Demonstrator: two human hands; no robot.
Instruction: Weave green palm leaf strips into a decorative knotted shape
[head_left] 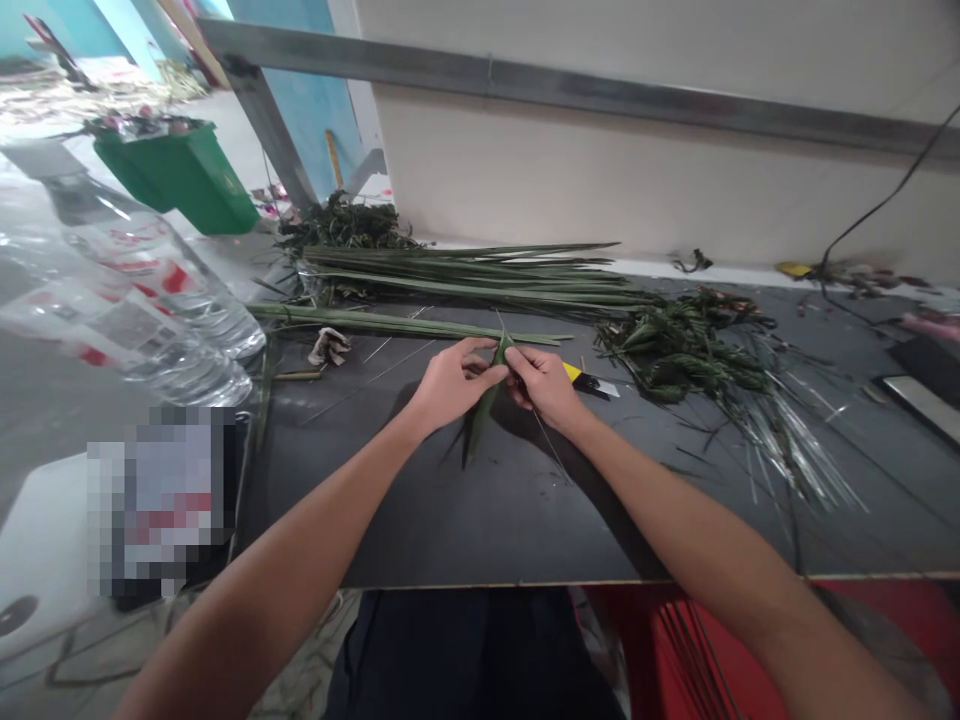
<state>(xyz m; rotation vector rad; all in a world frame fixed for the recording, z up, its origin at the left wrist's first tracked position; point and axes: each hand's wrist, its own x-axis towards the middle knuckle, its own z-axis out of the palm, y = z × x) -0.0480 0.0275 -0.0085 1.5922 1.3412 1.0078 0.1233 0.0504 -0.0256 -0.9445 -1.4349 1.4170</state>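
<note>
Over the middle of the dark table, my left hand (pixel 459 382) and my right hand (pixel 546 382) meet on one long green leaf (pixel 484 415). Thumb and fingers of both hands pinch it near its folded upper end. Its loose ends hang down between the hands toward the tabletop. A thin wire or stem strand slants out below my right hand; whether the fingers grip it I cannot tell. Just beyond the right hand lies a yellow and black utility knife (pixel 592 382) with its blade showing. Long leaf strips (pixel 420 325) lie behind the hands.
A bundle of long leaves (pixel 480 280) lies at the back. Woven leaf pieces (pixel 675 345) and thin clear-looking wires (pixel 795 440) are at right. Water bottles (pixel 202 270) stand left, with a green bin (pixel 180 175) beyond. A metal rail (pixel 525 80) crosses behind. The table's front edge (pixel 517 584) is near me.
</note>
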